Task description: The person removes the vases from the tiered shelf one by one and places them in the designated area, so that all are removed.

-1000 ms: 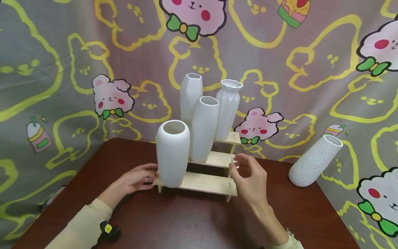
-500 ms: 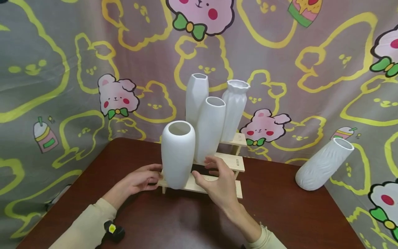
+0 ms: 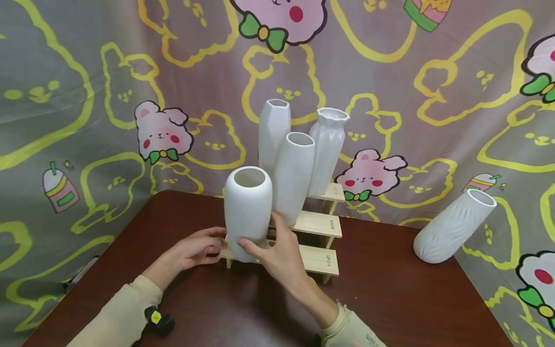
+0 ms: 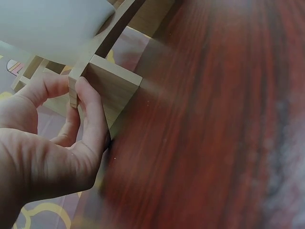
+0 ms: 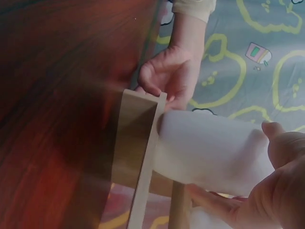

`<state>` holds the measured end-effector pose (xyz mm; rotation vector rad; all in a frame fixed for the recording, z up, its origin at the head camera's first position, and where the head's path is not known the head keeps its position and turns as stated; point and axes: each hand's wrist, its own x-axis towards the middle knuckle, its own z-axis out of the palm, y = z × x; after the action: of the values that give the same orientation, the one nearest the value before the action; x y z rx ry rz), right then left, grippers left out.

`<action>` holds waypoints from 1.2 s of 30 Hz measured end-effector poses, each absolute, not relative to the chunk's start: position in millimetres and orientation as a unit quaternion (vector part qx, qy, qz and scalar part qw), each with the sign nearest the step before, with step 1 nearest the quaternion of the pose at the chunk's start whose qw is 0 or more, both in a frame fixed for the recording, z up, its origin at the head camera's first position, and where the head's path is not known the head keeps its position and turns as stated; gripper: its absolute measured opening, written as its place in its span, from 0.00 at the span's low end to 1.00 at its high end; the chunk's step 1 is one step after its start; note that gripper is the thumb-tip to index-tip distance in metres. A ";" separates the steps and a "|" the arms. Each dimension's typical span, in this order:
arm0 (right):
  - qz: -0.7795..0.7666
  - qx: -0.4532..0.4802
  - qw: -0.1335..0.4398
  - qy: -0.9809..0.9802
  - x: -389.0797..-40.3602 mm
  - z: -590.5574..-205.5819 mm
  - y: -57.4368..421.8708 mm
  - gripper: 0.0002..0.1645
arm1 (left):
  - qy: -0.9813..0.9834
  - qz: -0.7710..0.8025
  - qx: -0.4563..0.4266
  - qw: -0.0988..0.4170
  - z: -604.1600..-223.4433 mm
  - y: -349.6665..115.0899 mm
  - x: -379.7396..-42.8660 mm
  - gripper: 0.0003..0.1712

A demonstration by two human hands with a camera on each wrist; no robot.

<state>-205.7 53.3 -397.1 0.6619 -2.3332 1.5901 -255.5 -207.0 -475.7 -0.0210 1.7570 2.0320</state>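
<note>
A smooth white vase (image 3: 248, 212) stands on the left end of the lowest step of a pale wooden tiered stand (image 3: 321, 260). My right hand (image 3: 284, 255) grips this vase low on its right side, thumb in front and fingers behind; the right wrist view shows the vase (image 5: 214, 148) between thumb and finger. With thumb and fingers, my left hand (image 4: 52, 148) pinches the left end of the lowest step's board (image 4: 74, 86). Behind, a slanted-rim vase (image 3: 295, 178) occupies the middle step. A faceted vase (image 3: 274, 130) and a ruffled-rim vase (image 3: 328, 149) are at the back.
Apart from the stand, a white vase with wavy relief (image 3: 451, 229) is on the right side of the dark red-brown table (image 3: 390, 289). A patterned curtain (image 3: 208, 86) surrounds the table's back and sides. A small black object with a yellow label (image 3: 158, 320) sits at the left sleeve.
My right hand has moved left from the stand's right end to the front vase and now grips it. My left hand keeps its place at the step's left end. The view has shifted slightly.
</note>
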 end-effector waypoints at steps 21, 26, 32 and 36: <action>0.593 0.238 0.147 -0.755 -216.0 -410.4 38.5 0.48 | 0.621 0.749 0.006 0.231 -475.5 -209.9 -255.1 0.32; 0.610 0.243 0.157 -0.738 -209.8 -405.9 37.4 0.46 | 0.624 0.746 0.010 0.232 -475.2 -211.3 -253.1 0.32; 0.607 0.255 0.163 -0.735 -220.0 -419.2 39.9 0.45 | 0.624 0.745 0.020 0.236 -474.4 -211.4 -254.2 0.33; 0.608 0.259 0.159 -0.734 -220.3 -419.6 41.8 0.44 | 0.623 0.745 0.025 0.239 -475.3 -210.0 -255.4 0.31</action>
<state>-220.3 41.8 -419.6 0.7393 -2.0982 1.7380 -255.4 -210.0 -475.3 0.0673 1.7045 2.0389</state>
